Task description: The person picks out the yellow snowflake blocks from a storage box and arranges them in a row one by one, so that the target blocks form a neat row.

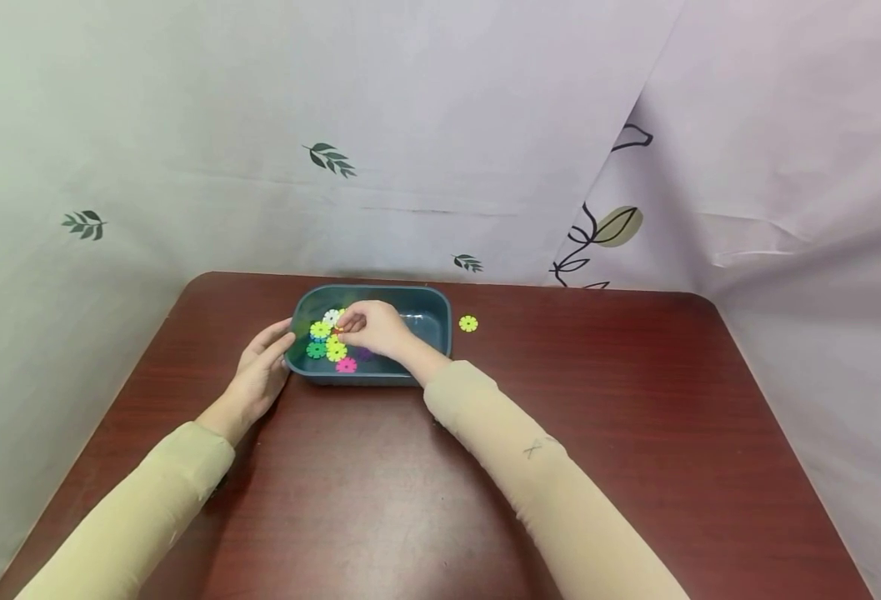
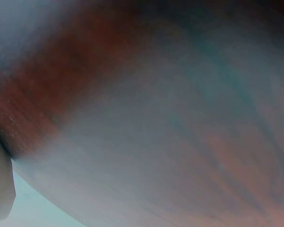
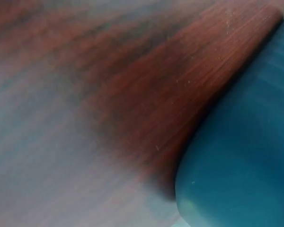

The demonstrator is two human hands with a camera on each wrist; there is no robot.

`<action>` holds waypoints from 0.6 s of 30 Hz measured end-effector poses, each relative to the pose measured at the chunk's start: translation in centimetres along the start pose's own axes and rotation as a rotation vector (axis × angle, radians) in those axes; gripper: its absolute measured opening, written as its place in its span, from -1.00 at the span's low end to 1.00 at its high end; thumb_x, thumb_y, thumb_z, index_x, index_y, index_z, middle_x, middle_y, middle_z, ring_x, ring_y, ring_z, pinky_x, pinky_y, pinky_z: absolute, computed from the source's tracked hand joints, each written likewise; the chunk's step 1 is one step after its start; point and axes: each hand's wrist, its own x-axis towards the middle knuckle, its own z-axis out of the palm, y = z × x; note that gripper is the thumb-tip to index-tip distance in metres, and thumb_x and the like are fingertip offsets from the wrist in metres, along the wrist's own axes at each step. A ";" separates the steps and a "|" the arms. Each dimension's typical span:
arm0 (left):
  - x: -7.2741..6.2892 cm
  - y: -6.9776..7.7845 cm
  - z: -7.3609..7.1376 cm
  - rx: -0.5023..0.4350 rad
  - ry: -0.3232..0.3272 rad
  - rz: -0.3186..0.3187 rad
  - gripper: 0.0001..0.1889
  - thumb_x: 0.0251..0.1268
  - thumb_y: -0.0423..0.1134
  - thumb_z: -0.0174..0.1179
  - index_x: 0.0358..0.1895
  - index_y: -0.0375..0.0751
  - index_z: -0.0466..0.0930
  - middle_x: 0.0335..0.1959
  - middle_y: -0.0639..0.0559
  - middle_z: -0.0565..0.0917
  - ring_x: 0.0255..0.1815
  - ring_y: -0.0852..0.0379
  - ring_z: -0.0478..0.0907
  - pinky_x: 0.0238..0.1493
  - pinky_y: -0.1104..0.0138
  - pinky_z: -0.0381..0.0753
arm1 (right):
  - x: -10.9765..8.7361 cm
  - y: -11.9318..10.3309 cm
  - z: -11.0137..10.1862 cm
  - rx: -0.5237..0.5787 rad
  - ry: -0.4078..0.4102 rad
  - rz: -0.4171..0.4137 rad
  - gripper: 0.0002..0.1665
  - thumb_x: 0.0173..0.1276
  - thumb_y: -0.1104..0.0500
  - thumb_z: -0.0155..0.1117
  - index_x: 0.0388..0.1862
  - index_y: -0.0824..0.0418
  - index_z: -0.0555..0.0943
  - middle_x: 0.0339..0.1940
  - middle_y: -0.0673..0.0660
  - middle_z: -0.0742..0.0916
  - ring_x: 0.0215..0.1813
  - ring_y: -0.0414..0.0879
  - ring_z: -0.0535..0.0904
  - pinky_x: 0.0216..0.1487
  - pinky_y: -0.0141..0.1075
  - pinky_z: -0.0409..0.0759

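Teal bin (image 1: pixel 357 380) stands upright, long axis left to right.

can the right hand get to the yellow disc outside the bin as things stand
Probably yes: the yellow disc lies on the table just right of the bin, with nothing covering it. The right hand is inside the bin, though, so it would likely have to lift out first.

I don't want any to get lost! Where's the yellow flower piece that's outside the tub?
In the head view, the yellow flower piece lies on the reddish-brown table, just right of the teal tub, near the table's back edge.
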 end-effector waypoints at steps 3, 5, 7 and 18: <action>0.0 0.0 0.0 0.012 0.002 -0.004 -0.76 0.68 -0.28 0.10 0.23 0.08 0.57 0.13 0.28 0.65 0.14 0.34 0.59 0.13 0.53 0.61 | 0.4 0.0 0.0 -0.020 -0.020 -0.012 -0.76 0.39 0.27 0.53 0.01 0.28 0.78 -0.06 0.19 0.86 -0.03 -0.03 0.78 -0.07 -0.52 0.68; 0.0 0.1 0.0 0.014 0.002 -0.005 -0.76 0.68 -0.28 0.11 0.23 0.08 0.57 0.15 0.28 0.63 0.15 0.34 0.58 0.14 0.54 0.61 | 0.7 0.0 0.1 -0.031 -0.039 -0.017 -0.76 0.40 0.27 0.52 0.02 0.27 0.78 -0.04 0.18 0.85 -0.01 -0.05 0.78 -0.05 -0.52 0.68; -0.1 0.2 0.0 -0.004 0.004 -0.002 -0.77 0.67 -0.29 0.11 0.20 0.08 0.60 0.13 0.27 0.65 0.14 0.33 0.59 0.14 0.53 0.61 | 0.9 0.0 0.3 -0.044 -0.058 -0.014 -0.76 0.40 0.26 0.52 0.02 0.26 0.78 -0.02 0.17 0.85 0.01 -0.06 0.78 -0.03 -0.52 0.68; 0.0 -0.1 0.0 0.014 0.008 -0.005 -0.78 0.68 -0.28 0.10 0.16 0.14 0.62 0.12 0.30 0.66 0.14 0.34 0.59 0.14 0.54 0.60 | 1.5 0.5 1.3 -0.173 -0.071 -0.050 -0.75 0.41 0.24 0.52 0.04 0.24 0.78 -0.01 0.15 0.84 0.04 -0.07 0.72 0.08 -0.47 0.64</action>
